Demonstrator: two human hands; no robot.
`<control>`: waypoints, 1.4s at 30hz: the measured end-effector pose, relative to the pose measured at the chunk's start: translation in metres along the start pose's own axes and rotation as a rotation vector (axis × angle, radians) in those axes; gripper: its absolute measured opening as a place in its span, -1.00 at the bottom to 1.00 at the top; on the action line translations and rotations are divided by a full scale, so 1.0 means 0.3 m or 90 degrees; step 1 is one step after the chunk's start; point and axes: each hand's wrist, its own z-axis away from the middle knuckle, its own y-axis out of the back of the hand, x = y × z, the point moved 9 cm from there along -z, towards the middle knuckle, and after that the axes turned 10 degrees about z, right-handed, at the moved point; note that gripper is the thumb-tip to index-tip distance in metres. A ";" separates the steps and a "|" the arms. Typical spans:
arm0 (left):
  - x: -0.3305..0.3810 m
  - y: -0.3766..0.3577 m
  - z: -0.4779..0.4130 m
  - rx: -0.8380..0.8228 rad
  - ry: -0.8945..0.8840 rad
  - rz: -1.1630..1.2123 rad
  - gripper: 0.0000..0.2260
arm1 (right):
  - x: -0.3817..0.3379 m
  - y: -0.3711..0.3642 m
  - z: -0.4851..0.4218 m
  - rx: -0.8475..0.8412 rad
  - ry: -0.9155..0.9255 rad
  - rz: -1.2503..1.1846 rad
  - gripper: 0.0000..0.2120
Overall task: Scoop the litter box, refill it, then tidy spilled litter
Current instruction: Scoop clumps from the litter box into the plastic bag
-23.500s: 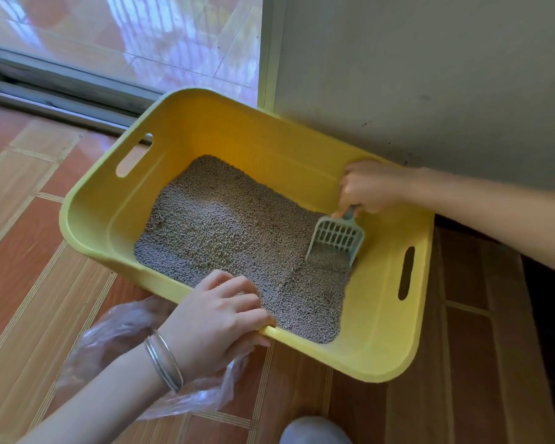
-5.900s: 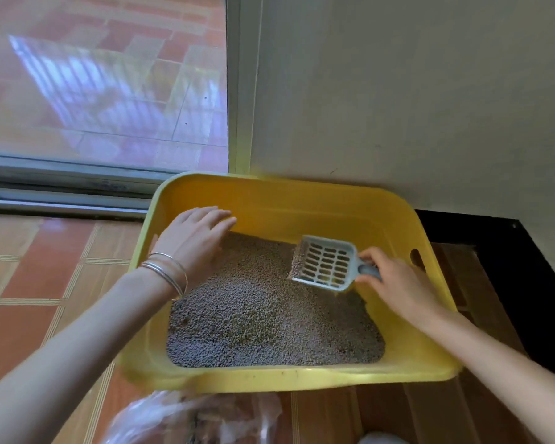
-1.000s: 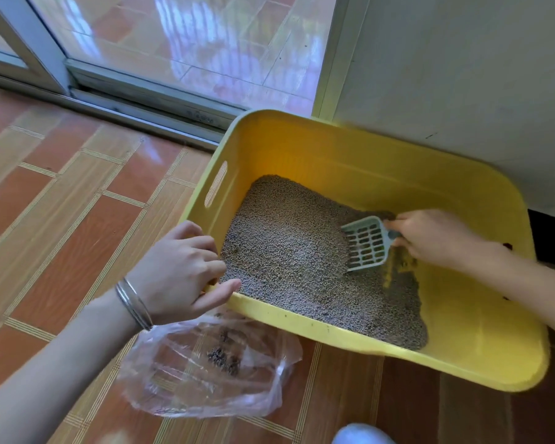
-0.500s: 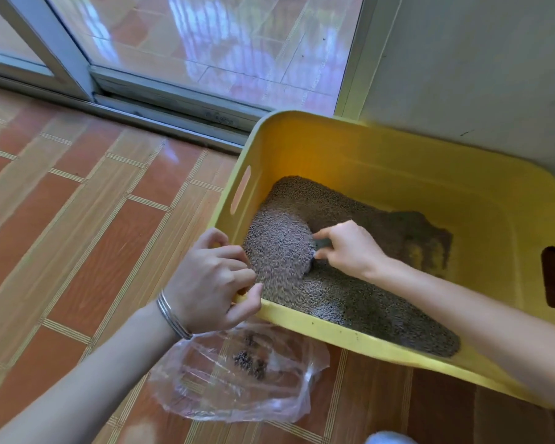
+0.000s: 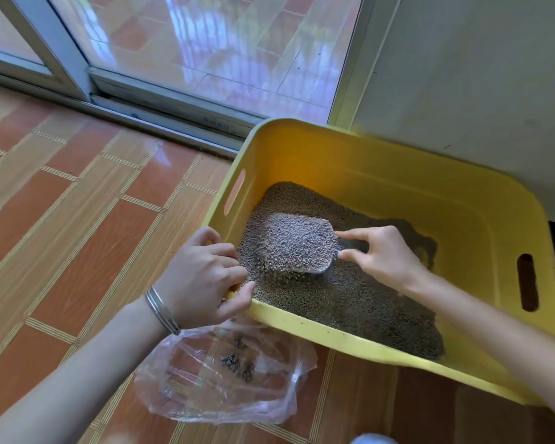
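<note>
A yellow litter box [image 5: 398,187] sits on the tiled floor against the wall, with grey litter [image 5: 366,302] heaped toward its near left side. My right hand [image 5: 382,254] holds the handle of a grey slotted scoop [image 5: 297,241], lifted just above the litter and piled full, with grains falling from its near edge. My left hand [image 5: 202,277] grips the box's near left corner rim; thin bangles circle that wrist. A clear plastic bag [image 5: 225,373] with a few dark clumps inside lies on the floor below that corner.
A sliding glass door with a metal track [image 5: 161,104] runs along the back left. A grey wall [image 5: 462,75] stands right behind the box. Red-brown floor tiles [image 5: 77,235] spread to the left. A pale rounded thing [image 5: 372,439] shows at the bottom edge.
The scoop was buried in the litter at the left half a second ago; it has come up full of litter. My left hand stays on the corner rim.
</note>
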 end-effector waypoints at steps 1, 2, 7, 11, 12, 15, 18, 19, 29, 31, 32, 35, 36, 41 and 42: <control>-0.001 0.000 -0.001 -0.001 0.001 -0.005 -0.61 | 0.008 0.018 0.014 0.005 0.000 -0.004 -0.64; 0.000 0.001 -0.001 -0.003 0.000 -0.010 -0.61 | 0.016 0.034 0.027 0.010 0.003 -0.007 -0.65; 0.005 0.006 -0.006 -0.001 -0.003 -0.027 -0.63 | 0.028 0.098 0.080 0.046 0.024 -0.007 -0.67; 0.006 0.004 -0.003 -0.006 -0.002 -0.036 -0.62 | 0.041 0.099 0.115 0.050 0.019 -0.006 -0.65; 0.006 0.004 -0.002 -0.006 -0.001 -0.038 -0.62 | 0.045 0.099 0.121 0.054 0.017 -0.004 -0.65; 0.008 0.005 -0.003 -0.004 -0.003 -0.042 -0.63 | 0.055 0.110 0.136 0.070 0.010 -0.009 -0.65; 0.009 0.007 -0.004 0.000 -0.004 -0.042 -0.62 | 0.057 0.127 0.141 0.080 0.009 0.002 -0.65; 0.010 0.008 -0.004 0.004 -0.004 -0.042 -0.61 | 0.058 0.134 0.143 0.084 0.008 0.000 -0.65; 0.014 0.008 -0.001 -0.002 -0.002 -0.049 -0.60 | 0.017 0.143 0.154 0.076 0.052 0.025 -0.63; 0.012 0.007 0.000 -0.005 -0.001 -0.051 -0.60 | 0.011 0.128 0.158 0.051 0.059 0.042 -0.62; 0.011 0.007 0.000 -0.005 0.000 -0.051 -0.60 | 0.016 0.119 0.159 0.036 0.053 0.052 -0.62; 0.011 0.006 0.000 -0.010 0.003 -0.056 -0.59 | 0.071 0.102 0.166 0.014 -0.027 0.087 -0.64; 0.012 0.004 0.000 -0.011 0.004 -0.057 -0.59 | 0.101 0.094 0.174 -0.001 -0.065 0.109 -0.65; 0.025 -0.001 -0.008 -0.017 0.009 -0.079 -0.60 | 0.223 0.069 0.277 -0.114 -0.240 0.164 -0.62; 0.041 -0.009 -0.014 -0.021 0.003 -0.085 -0.60 | 0.240 0.086 0.302 -0.107 -0.266 0.163 -0.60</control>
